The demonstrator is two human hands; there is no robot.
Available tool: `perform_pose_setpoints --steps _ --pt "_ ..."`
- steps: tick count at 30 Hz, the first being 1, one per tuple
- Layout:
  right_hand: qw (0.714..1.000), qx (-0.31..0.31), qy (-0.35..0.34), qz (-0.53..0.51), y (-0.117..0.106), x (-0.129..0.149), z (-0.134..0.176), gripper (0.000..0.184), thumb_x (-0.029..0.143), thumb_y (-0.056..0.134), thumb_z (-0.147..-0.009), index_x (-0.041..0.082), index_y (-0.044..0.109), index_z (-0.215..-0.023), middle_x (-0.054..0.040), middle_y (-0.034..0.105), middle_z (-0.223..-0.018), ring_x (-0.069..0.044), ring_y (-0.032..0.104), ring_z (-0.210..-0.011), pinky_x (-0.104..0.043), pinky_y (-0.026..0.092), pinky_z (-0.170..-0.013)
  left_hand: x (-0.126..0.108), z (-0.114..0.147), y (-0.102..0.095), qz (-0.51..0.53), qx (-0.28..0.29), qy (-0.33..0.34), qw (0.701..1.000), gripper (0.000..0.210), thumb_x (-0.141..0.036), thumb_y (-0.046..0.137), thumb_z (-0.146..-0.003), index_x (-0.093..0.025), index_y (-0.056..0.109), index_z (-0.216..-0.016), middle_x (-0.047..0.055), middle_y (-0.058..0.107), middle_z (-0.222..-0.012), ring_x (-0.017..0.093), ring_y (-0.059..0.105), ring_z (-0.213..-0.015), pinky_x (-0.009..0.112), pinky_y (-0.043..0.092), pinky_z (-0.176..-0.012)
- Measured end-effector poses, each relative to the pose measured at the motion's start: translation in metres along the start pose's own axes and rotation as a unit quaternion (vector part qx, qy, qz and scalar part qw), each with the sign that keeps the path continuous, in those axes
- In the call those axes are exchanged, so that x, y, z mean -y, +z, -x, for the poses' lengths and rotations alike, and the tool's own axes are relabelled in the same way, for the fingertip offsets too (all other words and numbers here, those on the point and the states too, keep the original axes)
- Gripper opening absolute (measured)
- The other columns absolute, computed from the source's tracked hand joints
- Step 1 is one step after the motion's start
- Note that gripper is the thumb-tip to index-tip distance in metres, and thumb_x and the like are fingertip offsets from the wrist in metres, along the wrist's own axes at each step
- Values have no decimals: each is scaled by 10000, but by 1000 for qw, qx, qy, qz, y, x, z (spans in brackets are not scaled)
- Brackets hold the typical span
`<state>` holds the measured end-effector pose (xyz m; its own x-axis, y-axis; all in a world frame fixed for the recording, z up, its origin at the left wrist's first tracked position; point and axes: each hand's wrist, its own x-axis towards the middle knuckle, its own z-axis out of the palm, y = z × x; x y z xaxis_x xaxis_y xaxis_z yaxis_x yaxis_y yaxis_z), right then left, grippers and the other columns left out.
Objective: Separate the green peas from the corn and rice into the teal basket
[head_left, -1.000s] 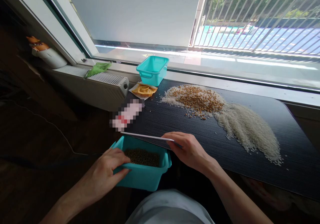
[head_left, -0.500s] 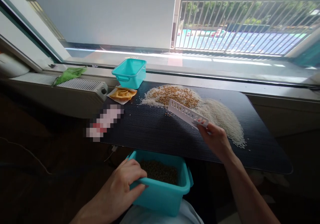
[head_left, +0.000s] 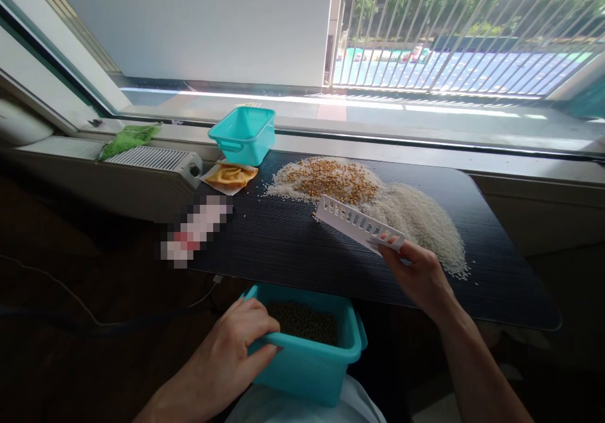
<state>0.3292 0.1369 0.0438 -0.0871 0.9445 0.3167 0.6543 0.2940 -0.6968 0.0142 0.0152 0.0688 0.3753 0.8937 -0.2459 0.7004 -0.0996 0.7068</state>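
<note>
My left hand (head_left: 243, 341) is closed on the near left rim of a turquoise plastic bin (head_left: 302, 369), which rests at my lap below the table edge. Small brownish-green grains or pellets (head_left: 302, 322) cover the bin's floor. In my right hand (head_left: 416, 272) is a white slotted plastic strip (head_left: 354, 224), gripped at its right end and tilted over the dark table (head_left: 283, 246). Just beyond the strip lies a heap of orange-yellow kernels (head_left: 331, 180) mixed with white grains. A heap of white grains that look like rice (head_left: 420, 221) adjoins it on the right.
A second turquoise bin (head_left: 246, 136) stands at the table's back left corner. In front of it, an orange-yellow cloth-like item (head_left: 231, 176) lies on white paper. A blurred-out pinkish item (head_left: 198, 231) is at the left edge. A green cloth (head_left: 132, 140) lies on the radiator (head_left: 155, 158).
My right hand and the slotted strip have shifted slightly right and toward me, along the near side of the heaps. My left hand keeps its hold on the bin.
</note>
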Motion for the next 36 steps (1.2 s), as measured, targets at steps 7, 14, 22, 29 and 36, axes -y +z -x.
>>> perform_pose_setpoints --steps 7,14,22,29,36 --pt "1000 4 -4 -8 9 9 -14 280 354 560 -890 204 777 -983 -51 798 -907 -241 744 -797 -306 569 -673 -5 -2 -1 10 1 -9 1000 155 -145 511 -859 -187 655 -818 43 654 -915 204 587 -900 358 469 -852" --pt "998 49 -43 -3 2 14 -7 260 335 553 -913 203 773 -952 -39 792 -882 -217 733 -759 -280 559 -653 -6 0 -2 11 -2 -9 1000 157 -150 513 -863 -186 663 -833 47 659 -917 207 585 -909 359 471 -858" --pt "989 109 -86 -42 4 20 0 239 293 546 -926 202 760 -981 -41 789 -953 -219 740 -834 -286 576 -721 -2 3 0 8 -16 0 1000 163 -139 520 -849 -195 673 -858 48 659 -922 211 590 -921 360 480 -853" --pt "968 214 -110 -71 9 44 10 247 255 504 -958 201 735 -1025 -41 779 -1002 -175 731 -871 -238 563 -776 0 15 -1 -10 -45 7 999 157 -112 526 -841 -195 660 -848 42 675 -913 211 596 -917 364 484 -859" --pt "955 259 -111 -91 -16 53 35 239 273 507 -969 239 737 -1025 -19 779 -994 -159 731 -871 -216 560 -783 3 26 0 -22 -78 29 996 141 -176 534 -908 -207 669 -881 30 672 -870 201 602 -884 359 484 -872"
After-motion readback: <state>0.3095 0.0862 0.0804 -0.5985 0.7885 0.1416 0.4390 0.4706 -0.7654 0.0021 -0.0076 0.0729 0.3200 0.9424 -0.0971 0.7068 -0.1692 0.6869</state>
